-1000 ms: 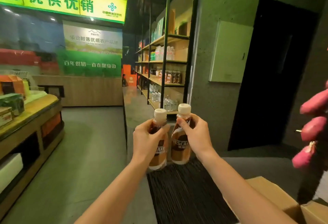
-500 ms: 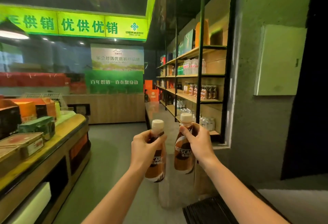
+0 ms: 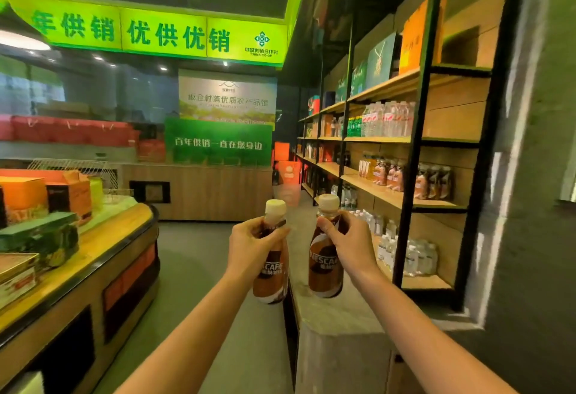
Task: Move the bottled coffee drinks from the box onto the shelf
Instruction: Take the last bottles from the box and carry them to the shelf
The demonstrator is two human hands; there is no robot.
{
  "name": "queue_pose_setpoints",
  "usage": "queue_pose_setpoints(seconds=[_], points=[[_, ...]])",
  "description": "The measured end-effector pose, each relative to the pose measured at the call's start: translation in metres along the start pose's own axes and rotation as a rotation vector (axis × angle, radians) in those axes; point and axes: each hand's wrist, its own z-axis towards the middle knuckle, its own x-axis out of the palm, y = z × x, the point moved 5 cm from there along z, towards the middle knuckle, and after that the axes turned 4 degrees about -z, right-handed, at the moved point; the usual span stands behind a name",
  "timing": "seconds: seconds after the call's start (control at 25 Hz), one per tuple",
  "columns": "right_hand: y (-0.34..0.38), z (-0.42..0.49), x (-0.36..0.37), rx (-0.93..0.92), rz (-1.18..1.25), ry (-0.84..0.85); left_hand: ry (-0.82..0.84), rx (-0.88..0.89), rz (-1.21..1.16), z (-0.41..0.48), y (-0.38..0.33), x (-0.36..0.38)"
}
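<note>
Two brown bottled coffee drinks with cream caps are held up in front of me at chest height. My left hand (image 3: 253,242) grips the neck of the left bottle (image 3: 270,278). My right hand (image 3: 349,244) grips the neck of the right bottle (image 3: 324,272). Both bottles hang upright, a little apart. To the right stands the wooden shelf unit (image 3: 396,197) with a black metal frame; several similar coffee bottles (image 3: 389,175) stand on its middle board. The box is out of view.
A grey concrete ledge (image 3: 336,315) runs along the foot of the shelves, right under the bottles. Water bottles (image 3: 414,256) fill the lowest board. A wooden display counter (image 3: 93,256) with boxed goods stands on the left. An aisle of grey floor (image 3: 193,269) lies between them.
The view has turned right and come closer to the shelf unit; the box and black mat have left the view. Both hands keep their hold on the bottles.
</note>
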Motion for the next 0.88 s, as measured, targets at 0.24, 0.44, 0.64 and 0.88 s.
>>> queue_pose_setpoints(seconds=[0.24, 0.44, 0.64, 0.88], points=[[-0.093, 0.14, 0.071, 0.033, -0.007, -0.018, 0.024, -0.009, -0.037, 0.162, 0.098, 0.014], [-0.175, 0.264, 0.122, 0.081, -0.04, -0.129, 0.148, 0.037, -0.044, 0.313, 0.171, 0.042], [-0.237, 0.374, 0.125, 0.118, -0.137, -0.255, 0.345, 0.025, -0.058, 0.433, 0.23, 0.115], [-0.324, 0.472, 0.083, 0.161, -0.212, -0.403, 0.469, 0.013, -0.113, 0.534, 0.304, 0.232]])
